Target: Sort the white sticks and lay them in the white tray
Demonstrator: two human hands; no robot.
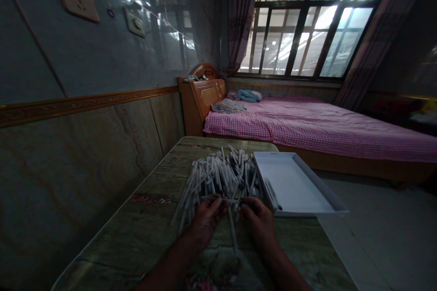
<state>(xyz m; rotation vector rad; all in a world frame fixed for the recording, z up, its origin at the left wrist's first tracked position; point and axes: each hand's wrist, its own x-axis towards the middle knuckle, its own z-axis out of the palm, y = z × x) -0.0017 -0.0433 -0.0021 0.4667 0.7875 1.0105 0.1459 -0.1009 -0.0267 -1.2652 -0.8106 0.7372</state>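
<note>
A slim white pen (231,200) lies level between my two hands, over the near edge of a heap. My left hand (205,221) pinches it along its left part, thumb on top. At its right end, the fingers of my right hand (258,223) close on the tip; whether a small cap is there is too dark to tell. Just beyond my hands spreads a loose heap of white pens (218,173), with darker pieces among them. One pen (232,232) sticks out of it toward me. To the right, a shallow white tray (297,182) holds several pens (273,194) along its left side.
Everything rests on a marble-patterned table (150,223) with rounded corners; the tray's right part overhangs its edge. A tiled wall (136,132) runs along the left. Behind stands a bed (290,122) with a pink checked cover, below a window (297,36).
</note>
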